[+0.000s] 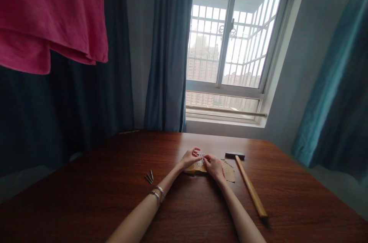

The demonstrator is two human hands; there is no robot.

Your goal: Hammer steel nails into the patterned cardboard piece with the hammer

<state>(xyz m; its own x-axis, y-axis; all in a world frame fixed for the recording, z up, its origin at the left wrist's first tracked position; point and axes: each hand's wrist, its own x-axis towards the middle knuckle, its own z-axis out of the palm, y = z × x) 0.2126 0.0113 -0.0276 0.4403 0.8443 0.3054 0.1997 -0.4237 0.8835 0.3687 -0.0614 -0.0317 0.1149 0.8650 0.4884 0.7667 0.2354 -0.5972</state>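
Both my hands meet over the middle of the table. My left hand (189,159) has its fingers curled, with thumb and index finger at a small pale, patterned piece (200,155) too small to name. From the other side my right hand (212,165) pinches at the same spot; what lies between its fingertips is hidden. Under the hands lies a yellowish-tan block (197,167) with dark specks or holes on top. A flat tan piece (230,174) with a row of dark slits along its edge sticks out beside my right wrist, partly covered by it.
To the right lies a hammer (251,185) with a wooden handle, its head pointing toward the window (227,59). Several short metal rods (149,176) rest left of my left forearm on the brown wooden table (94,197). A pink cloth (54,17) hangs at upper left.
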